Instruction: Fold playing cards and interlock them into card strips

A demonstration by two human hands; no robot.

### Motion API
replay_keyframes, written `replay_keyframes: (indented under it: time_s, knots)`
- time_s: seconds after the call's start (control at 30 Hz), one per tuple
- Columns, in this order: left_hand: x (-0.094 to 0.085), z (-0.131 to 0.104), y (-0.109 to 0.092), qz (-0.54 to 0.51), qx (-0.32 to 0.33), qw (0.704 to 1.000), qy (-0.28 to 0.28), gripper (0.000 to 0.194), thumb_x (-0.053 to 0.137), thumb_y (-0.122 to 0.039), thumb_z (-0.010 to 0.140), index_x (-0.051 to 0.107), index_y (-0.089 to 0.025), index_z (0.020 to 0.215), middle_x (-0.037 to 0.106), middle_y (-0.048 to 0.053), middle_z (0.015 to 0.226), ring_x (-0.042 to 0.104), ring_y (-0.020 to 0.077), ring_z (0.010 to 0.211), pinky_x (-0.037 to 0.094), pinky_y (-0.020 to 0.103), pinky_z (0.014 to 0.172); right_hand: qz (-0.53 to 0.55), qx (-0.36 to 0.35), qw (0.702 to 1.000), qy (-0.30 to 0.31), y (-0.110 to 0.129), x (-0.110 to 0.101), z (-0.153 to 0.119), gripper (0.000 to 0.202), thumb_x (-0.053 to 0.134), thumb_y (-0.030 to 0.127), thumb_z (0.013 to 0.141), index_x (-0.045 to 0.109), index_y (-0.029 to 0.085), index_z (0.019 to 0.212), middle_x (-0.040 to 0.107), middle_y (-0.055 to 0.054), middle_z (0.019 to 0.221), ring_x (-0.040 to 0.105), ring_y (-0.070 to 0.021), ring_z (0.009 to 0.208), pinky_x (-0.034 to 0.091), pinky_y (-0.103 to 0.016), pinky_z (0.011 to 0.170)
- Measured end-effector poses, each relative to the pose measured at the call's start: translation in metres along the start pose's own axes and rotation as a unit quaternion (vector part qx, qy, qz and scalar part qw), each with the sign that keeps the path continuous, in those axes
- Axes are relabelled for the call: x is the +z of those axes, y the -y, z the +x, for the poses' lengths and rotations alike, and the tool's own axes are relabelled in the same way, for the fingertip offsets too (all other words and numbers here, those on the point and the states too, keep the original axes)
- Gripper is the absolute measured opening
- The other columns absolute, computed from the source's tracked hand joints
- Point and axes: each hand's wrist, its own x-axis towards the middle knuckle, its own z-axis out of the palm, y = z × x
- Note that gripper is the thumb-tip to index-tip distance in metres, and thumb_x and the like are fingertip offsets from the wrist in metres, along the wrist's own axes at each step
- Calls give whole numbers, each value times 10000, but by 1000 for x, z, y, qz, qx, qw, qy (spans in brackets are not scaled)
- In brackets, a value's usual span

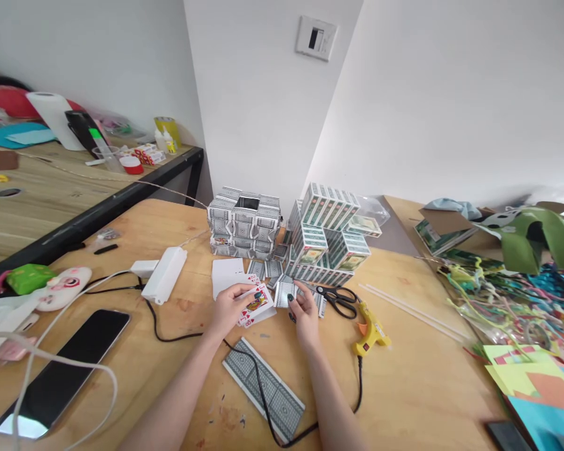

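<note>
Two bare hands meet over a wooden table [178, 382]: the left hand [231, 308] pinches a face-up jack card [259, 302] before a grey card-built structure [244, 224]; the right hand [304, 310] curls its fingers narrowly at a grey-backed card [286, 292], grip unclear, near black scissors [341, 299] and a yellow glue gun [371, 332]

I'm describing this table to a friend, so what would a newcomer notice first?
Probably the card boxes stacked at the back of the table, with a grey card model to their left. The yellow glue gun, right of the right hand, and the red-marked cards in the left hand would likely come next.
</note>
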Motion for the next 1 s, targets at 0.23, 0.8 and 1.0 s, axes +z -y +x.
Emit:
replay_keyframes:
  time_s: [0.23,0.8,1.0]
  knots:
    - [1,1,1,25,5,1000,0,234,611,-319,656,673,-178,832,707,45,858,649,195,768,523,288,642,32,15,999,26,-2,-1,0,463,590,341,686,501,216,1123,358,75,576,266,-63,431,231,-187,415]
    - [-6,9,5,-30,-31,999,-11,329,662,-376,608,664,-147,845,699,72,898,645,210,795,512,288,667,58,23,997,37,-1,-3,2,414,599,295,697,511,210,1092,283,95,545,237,-52,419,221,-179,401]
    - [0,5,3,18,-2,1000,17,256,632,-336,635,679,-164,818,705,57,868,641,205,804,508,292,695,23,13,999,47,-2,-2,0,418,582,308,718,497,204,1114,305,101,524,274,-49,391,243,-180,387]
